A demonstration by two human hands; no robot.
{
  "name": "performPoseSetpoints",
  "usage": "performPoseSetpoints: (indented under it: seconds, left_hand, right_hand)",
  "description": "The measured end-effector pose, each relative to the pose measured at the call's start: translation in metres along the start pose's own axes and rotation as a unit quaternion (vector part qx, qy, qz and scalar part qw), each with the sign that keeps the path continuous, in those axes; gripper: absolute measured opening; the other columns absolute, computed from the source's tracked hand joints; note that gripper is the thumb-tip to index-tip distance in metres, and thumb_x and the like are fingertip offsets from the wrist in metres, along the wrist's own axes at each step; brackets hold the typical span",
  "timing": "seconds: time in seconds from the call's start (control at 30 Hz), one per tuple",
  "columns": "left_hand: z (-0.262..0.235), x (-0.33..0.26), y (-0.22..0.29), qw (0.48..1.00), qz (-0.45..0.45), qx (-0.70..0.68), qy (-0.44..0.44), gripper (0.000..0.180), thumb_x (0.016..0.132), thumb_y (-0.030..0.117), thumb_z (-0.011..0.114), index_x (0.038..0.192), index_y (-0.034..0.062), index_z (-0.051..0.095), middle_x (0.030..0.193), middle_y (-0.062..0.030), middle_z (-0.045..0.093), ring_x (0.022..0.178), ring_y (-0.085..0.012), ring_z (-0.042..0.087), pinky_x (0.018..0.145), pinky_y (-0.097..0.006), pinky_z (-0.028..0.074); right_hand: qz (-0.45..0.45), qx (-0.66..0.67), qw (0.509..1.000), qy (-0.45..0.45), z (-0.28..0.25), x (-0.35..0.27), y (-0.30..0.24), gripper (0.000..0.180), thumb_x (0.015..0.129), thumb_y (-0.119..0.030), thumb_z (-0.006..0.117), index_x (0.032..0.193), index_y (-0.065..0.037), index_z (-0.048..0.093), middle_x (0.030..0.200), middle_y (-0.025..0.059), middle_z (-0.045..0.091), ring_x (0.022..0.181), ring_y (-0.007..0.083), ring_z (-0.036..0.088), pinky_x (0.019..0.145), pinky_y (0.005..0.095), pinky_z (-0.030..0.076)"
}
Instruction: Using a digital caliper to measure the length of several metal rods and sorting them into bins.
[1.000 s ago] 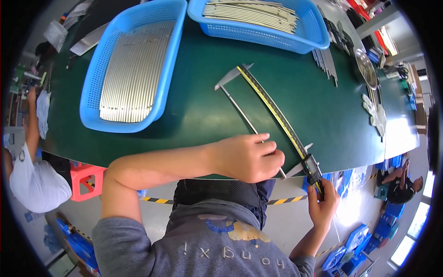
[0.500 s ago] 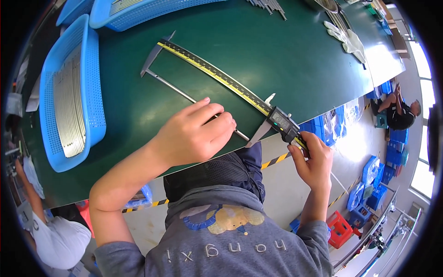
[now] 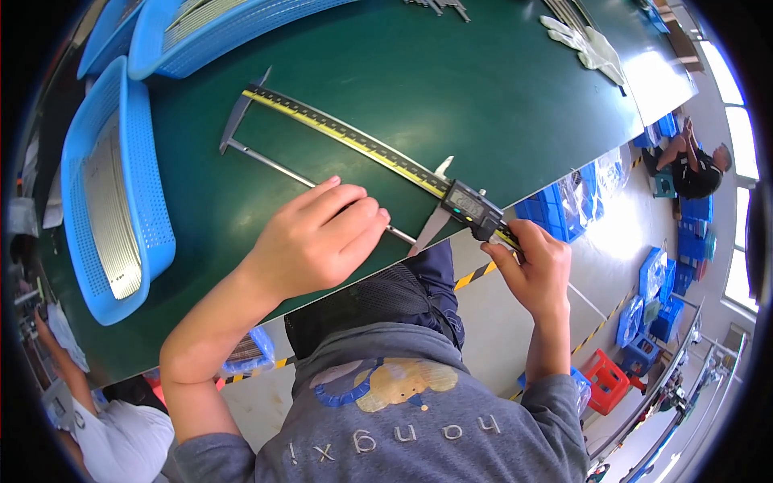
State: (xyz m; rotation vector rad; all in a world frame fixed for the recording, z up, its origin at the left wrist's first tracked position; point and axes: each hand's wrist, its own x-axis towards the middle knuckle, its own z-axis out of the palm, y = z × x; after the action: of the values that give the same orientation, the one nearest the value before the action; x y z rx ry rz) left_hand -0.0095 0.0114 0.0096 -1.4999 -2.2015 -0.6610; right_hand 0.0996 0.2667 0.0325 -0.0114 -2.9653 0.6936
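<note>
A long digital caliper [image 3: 346, 130] lies slantwise over the green table, with its beam running from far left to near right. Between its jaws spans a thin metal rod [image 3: 276, 167], whose far end meets the fixed jaw and whose near end meets the sliding jaw [image 3: 429, 231]. My left hand [image 3: 318, 240] is closed round the rod's middle, which the fingers partly hide. Thumb and fingers of my right hand [image 3: 538, 262] pinch the near end of the caliper beam, just beside the display unit [image 3: 473, 207] and past the table edge.
Blue perforated baskets [image 3: 161, 217] with metal rods [image 3: 113, 217] stand at the left and far left. More rods [image 3: 439, 6] lie at the far edge. A white glove [image 3: 592, 52] rests far right. Blue crates [image 3: 547, 211] and a red stool [image 3: 604, 382] are below; other people sit on both sides.
The view has turned slightly, so the table and baskets appear shifted. Both hands keep their grips, and the rod stays between the caliper jaws.
</note>
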Motion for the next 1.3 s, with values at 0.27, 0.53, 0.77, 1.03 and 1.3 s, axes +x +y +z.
performPoseSetpoints:
  seconds: [0.27, 0.53, 0.77, 1.03, 1.3]
  left_hand:
    - [-0.010, -0.001, -0.005, 0.998, -0.040, -0.028, -0.046, 0.035, 0.067, 0.016, 0.069, 0.100, 0.0058, 0.066, 0.100, -0.0083, 0.061, 0.094, -0.0257, 0.061, 0.084, -0.043, 0.051]
    - [-0.015, 0.000, -0.007, 0.995, -0.078, -0.049, -0.044, 0.038, 0.065, 0.014, 0.067, 0.102, 0.0055, 0.065, 0.100, -0.0097, 0.062, 0.095, -0.0277, 0.061, 0.086, -0.043, 0.049]
    - [-0.012, 0.002, -0.008, 0.994, -0.082, -0.054, -0.038, 0.038, 0.063, 0.011, 0.065, 0.101, 0.0057, 0.066, 0.098, -0.0093, 0.062, 0.093, -0.0274, 0.061, 0.085, -0.044, 0.050]
    - [-0.007, 0.005, -0.006, 0.994, -0.082, -0.058, -0.036, 0.038, 0.063, 0.009, 0.065, 0.101, 0.0060, 0.066, 0.097, -0.0088, 0.062, 0.093, -0.0268, 0.061, 0.085, -0.043, 0.050]
    - [-0.004, 0.007, -0.003, 0.997, -0.001, 0.022, -0.070, 0.018, 0.072, 0.011, 0.063, 0.089, 0.0067, 0.064, 0.094, -0.0067, 0.058, 0.091, -0.0223, 0.059, 0.084, -0.039, 0.050]
  right_hand:
    - [0.015, 0.003, 1.000, -0.008, 0.006, -0.002, 0.001, 0.033, 0.076, -0.037, 0.070, 0.079, -0.007, 0.057, 0.066, 0.0066, 0.059, 0.053, 0.0262, 0.058, 0.046, 0.0353, 0.042]
    - [-0.002, 0.019, 1.000, 0.002, 0.002, 0.005, -0.005, 0.040, 0.063, -0.036, 0.080, 0.081, -0.007, 0.059, 0.059, 0.0041, 0.052, 0.047, 0.0187, 0.051, 0.044, 0.0291, 0.037]
    - [0.008, 0.004, 1.000, 0.000, 0.003, 0.007, -0.003, 0.041, 0.062, -0.037, 0.079, 0.082, -0.007, 0.060, 0.059, 0.0043, 0.051, 0.047, 0.0192, 0.051, 0.044, 0.0303, 0.037]
    - [0.008, -0.003, 1.000, 0.005, 0.002, 0.007, 0.003, 0.035, 0.065, -0.033, 0.077, 0.081, -0.007, 0.060, 0.058, 0.0042, 0.052, 0.047, 0.0187, 0.052, 0.044, 0.0303, 0.038]
    - [-0.012, -0.006, 1.000, -0.004, -0.005, 0.027, 0.001, 0.032, 0.073, -0.034, 0.072, 0.074, -0.006, 0.057, 0.060, 0.0071, 0.056, 0.053, 0.0262, 0.058, 0.046, 0.0353, 0.041]
